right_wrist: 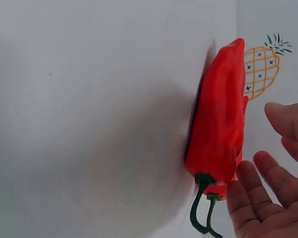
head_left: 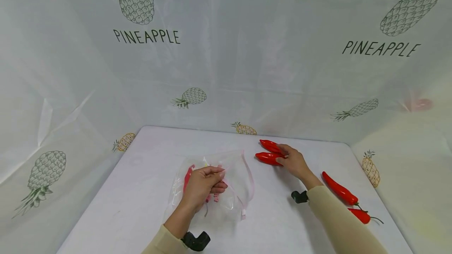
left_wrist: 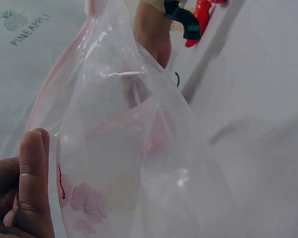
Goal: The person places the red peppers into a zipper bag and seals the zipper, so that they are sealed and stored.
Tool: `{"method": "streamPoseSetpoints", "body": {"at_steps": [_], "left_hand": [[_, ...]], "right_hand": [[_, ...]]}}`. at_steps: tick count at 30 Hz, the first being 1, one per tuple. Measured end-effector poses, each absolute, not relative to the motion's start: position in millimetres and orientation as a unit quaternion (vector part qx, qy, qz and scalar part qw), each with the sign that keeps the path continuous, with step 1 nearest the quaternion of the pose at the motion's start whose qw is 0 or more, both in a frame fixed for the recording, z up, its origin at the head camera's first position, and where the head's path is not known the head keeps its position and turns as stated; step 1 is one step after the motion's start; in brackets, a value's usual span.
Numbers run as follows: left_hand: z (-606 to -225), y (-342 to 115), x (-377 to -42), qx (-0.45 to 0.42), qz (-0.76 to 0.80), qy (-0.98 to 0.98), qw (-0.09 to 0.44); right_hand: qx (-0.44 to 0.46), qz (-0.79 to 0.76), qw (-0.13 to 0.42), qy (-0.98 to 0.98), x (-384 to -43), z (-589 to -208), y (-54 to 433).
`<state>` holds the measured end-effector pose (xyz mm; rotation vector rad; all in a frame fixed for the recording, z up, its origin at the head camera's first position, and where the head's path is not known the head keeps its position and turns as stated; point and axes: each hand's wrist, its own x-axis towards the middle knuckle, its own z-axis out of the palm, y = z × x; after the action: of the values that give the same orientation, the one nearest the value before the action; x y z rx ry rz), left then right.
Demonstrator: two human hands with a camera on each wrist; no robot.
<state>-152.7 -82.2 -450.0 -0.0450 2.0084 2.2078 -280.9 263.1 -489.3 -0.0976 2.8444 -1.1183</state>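
A clear plastic zip bag [head_left: 237,169] with a pink seal strip and red and pink print lies towards the middle of the table. My left hand [head_left: 203,185] pinches it, thumb against fingers; in the left wrist view the bag [left_wrist: 107,106] bulges beside the raised fingers. Two shiny red chili peppers lie side by side at the back of the table, a nearer one [head_left: 267,158] and a farther one [head_left: 270,145]. My right hand [head_left: 296,163] is at their right ends. In the right wrist view, its spread fingers are next to the nearer pepper [right_wrist: 216,119] by its green stem.
Two more red peppers lie at the right side of the table, a long one [head_left: 339,189] and another [head_left: 361,215] partly hidden by the right sleeve. A white table [head_left: 134,175] backs onto a pale curtain [head_left: 247,62] printed with pineapples.
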Motion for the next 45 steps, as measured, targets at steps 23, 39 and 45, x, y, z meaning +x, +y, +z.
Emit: {"method": "streamPoseSetpoints", "body": {"at_steps": [23,39,45], "left_hand": [[-454.5,-81.2,-154.5,-0.014,0.739,0.668,0.084],[-456.9,-82.4,-156.4,-0.012,0.744,0.663,0.08],[-455.8,-82.7,-156.0,-0.013,0.745,0.662,0.08]], "right_hand": [[-0.021,-0.36,0.091,0.928,-281.5,-501.2,244.5],[-0.023,-0.393,0.061,0.917,-281.2,-495.2,228.6],[-0.03,-0.451,0.053,0.891,-268.9,-481.3,229.4]]}}
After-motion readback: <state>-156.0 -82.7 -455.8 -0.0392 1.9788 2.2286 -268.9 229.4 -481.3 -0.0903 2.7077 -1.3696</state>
